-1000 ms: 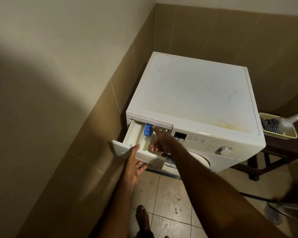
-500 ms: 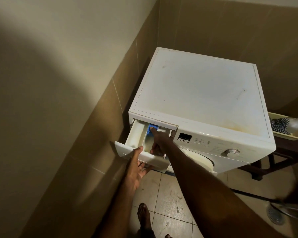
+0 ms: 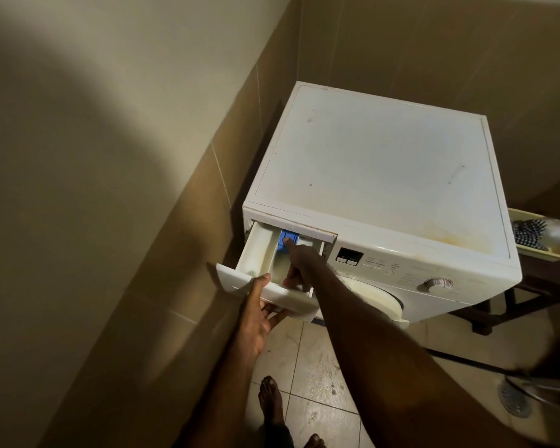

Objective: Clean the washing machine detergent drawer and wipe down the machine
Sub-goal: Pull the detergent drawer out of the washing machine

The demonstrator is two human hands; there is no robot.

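Both hands (image 3: pixel 256 318) (image 3: pixel 299 261) at drawer (image 3: pixel 259 253); panel lettering (image 3: pixel 382 266) seemingly unreadable.

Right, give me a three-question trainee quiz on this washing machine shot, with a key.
1. True or false: the detergent drawer is pulled out of the washing machine.
2. Multiple choice: what does the right hand's fingertip press? A) the dial B) the blue tab C) the door
3. Fill in: the left hand grips the drawer's ____ panel.

Key:
1. True.
2. B, the blue tab at the back of the drawer; the dial and door are untouched.
3. Front, with the thumb over its top edge and fingers beneath.
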